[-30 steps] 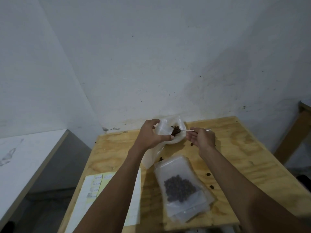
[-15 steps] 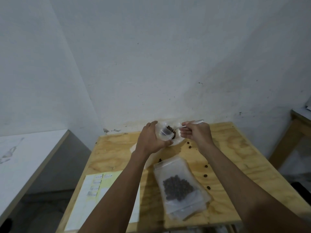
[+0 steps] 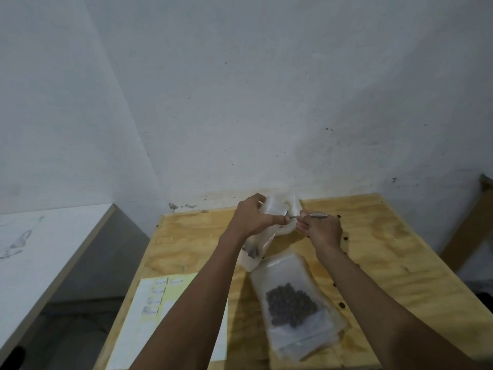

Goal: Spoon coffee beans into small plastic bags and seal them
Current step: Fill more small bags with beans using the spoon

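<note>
My left hand (image 3: 252,217) grips the open mouth of a small clear plastic bag (image 3: 257,243) held above the wooden table (image 3: 386,263); a few dark beans lie in the bag's bottom. My right hand (image 3: 321,229) pinches a metal spoon (image 3: 312,215) whose bowl end sits inside the bag's mouth, hidden behind my left thumb. Nearer me lies a stack of flat clear bags (image 3: 293,303); the top one holds a mound of coffee beans (image 3: 289,305). Behind my hands stands a white plastic container or bag (image 3: 282,202), its contents hidden.
Loose coffee beans (image 3: 341,305) are scattered on the table to the right of the bags. A yellow and white label sheet (image 3: 160,311) lies at the table's front left. A white counter (image 3: 40,249) stands left, across a gap. A wooden frame (image 3: 474,225) stands right.
The heaped spoon left the white container and went into the small bag's mouth. Beans now lie in the bag's bottom. My left hand kept hold of the bag throughout.
</note>
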`<control>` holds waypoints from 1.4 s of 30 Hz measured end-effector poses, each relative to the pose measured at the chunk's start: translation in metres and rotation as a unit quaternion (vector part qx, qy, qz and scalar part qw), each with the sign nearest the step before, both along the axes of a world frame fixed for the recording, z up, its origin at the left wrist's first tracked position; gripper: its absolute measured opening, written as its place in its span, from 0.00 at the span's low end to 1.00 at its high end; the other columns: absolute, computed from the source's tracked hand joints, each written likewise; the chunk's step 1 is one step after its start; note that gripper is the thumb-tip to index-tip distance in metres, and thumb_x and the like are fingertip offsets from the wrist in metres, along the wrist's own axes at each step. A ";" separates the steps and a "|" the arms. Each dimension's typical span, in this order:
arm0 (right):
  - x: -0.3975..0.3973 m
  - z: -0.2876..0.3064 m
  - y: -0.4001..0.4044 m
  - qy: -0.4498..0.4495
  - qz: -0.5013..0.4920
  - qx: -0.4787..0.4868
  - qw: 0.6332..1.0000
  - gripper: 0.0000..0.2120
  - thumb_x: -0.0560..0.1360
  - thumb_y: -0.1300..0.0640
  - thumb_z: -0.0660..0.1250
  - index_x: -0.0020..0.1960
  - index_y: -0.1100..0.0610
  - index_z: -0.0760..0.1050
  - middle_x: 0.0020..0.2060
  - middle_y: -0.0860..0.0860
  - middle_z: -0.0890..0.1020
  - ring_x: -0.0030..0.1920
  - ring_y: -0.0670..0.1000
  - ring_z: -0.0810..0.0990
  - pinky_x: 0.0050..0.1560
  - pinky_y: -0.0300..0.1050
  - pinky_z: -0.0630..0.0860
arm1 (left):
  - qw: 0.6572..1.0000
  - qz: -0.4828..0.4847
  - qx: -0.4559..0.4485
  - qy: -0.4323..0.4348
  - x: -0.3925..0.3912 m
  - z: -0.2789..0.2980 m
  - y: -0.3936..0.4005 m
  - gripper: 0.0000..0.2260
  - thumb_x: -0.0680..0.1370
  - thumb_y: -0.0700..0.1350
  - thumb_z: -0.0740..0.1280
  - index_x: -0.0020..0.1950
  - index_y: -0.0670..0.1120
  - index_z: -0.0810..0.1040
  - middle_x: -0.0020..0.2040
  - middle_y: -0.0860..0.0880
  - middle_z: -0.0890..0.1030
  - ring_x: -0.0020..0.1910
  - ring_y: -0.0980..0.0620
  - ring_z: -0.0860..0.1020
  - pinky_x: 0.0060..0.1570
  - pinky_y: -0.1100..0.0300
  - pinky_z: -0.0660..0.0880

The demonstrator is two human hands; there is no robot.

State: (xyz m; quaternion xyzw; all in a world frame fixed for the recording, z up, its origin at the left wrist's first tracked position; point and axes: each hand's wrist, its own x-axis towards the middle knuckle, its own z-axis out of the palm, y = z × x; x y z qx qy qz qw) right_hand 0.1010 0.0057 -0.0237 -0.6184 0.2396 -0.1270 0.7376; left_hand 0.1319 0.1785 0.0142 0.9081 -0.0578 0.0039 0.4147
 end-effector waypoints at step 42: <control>-0.013 0.050 -0.026 -0.069 -0.041 0.075 0.994 0.03 0.76 0.66 0.71 0.46 0.66 0.81 0.35 0.59 0.85 0.31 0.54 0.85 0.38 0.45 0.84 | 0.990 -0.002 0.116 -0.083 -0.025 -0.012 0.012 0.45 0.64 0.64 0.79 0.75 0.50 0.69 0.63 0.48 0.76 0.62 0.46 0.74 0.56 0.52 0.74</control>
